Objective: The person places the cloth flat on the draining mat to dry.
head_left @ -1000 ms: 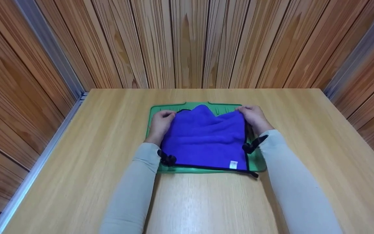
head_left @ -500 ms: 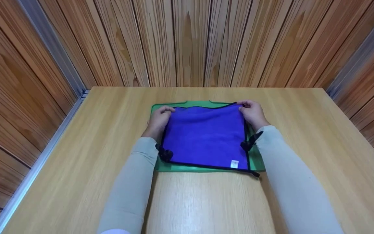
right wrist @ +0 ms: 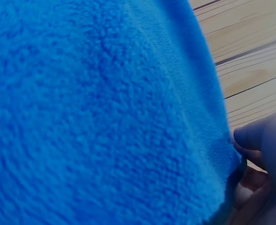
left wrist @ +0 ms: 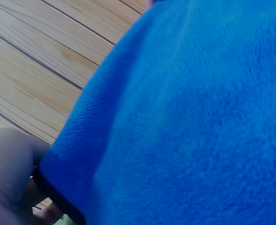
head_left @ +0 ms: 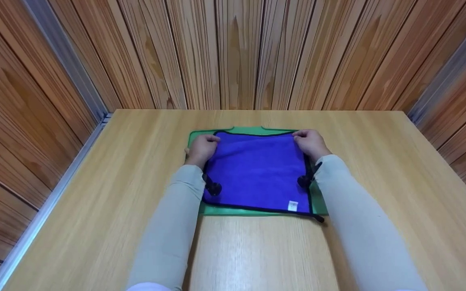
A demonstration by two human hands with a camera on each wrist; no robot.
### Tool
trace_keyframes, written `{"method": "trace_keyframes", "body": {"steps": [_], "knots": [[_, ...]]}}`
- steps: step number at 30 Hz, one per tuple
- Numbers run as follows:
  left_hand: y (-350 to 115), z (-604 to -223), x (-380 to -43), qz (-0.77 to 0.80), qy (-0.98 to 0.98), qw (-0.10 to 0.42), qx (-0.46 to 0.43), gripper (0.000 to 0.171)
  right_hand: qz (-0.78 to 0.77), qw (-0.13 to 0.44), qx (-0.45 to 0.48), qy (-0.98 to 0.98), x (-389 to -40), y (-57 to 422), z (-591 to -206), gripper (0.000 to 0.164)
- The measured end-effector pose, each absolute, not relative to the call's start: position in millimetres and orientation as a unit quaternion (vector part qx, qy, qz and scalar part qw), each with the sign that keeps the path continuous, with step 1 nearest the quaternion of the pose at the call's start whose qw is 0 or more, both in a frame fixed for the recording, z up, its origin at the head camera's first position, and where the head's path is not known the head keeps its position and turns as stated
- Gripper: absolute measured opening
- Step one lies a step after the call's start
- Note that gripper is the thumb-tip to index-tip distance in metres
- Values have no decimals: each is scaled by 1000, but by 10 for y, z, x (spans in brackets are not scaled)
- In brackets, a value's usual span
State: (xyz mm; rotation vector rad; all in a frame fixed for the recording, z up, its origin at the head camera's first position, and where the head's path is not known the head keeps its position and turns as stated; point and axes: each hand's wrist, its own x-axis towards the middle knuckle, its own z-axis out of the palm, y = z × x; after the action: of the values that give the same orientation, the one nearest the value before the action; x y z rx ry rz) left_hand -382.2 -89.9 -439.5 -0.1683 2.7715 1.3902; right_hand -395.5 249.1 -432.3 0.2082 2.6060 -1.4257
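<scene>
A blue plush cloth [head_left: 257, 169] with black edging and a small white label [head_left: 293, 206] is spread over a green tray or mat [head_left: 243, 130]. My left hand [head_left: 203, 148] pinches the cloth near its far left corner. At the far right corner my right hand [head_left: 311, 142] pinches the edge between thumb and fingers. In the left wrist view the left hand [left wrist: 9, 173] grips the black-edged border. The right wrist view has the right hand [right wrist: 264, 164] holding a corner, with the fuzzy cloth [right wrist: 91, 112] filling most of the picture.
The green piece lies on a light wooden table [head_left: 115, 202]. Wood-plank walls [head_left: 237, 52] rise behind and at both sides, with a metal rail [head_left: 43, 218] along the left. Black wrist-camera mounts hang over the cloth's sides.
The cloth's far edge, bunched and peaked at first, is now drawn out nearly straight between both hands. The hands rose slightly, then came down again, still pinching the corners.
</scene>
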Motion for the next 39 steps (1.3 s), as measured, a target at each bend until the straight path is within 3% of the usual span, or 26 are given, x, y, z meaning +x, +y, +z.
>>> {"method": "trace_keyframes", "body": {"steps": [5,10,22,39], "knots": [[-913,-4424,-3839,421,904,-9,-66,38,-437,57,27,897,-3986,2454,-4384,39],[-942,-4412,-3829,399,913,-12,-83,40,-376,35,-32,925,-4024,2403,-4415,43],[-945,-4317,-3782,381,917,14,-121,41,-339,88,-44,935,-4013,2367,-4351,56],[-972,-4419,-3795,302,953,31,-17,51,-286,88,-41,953,-4017,2302,-4361,63]]}}
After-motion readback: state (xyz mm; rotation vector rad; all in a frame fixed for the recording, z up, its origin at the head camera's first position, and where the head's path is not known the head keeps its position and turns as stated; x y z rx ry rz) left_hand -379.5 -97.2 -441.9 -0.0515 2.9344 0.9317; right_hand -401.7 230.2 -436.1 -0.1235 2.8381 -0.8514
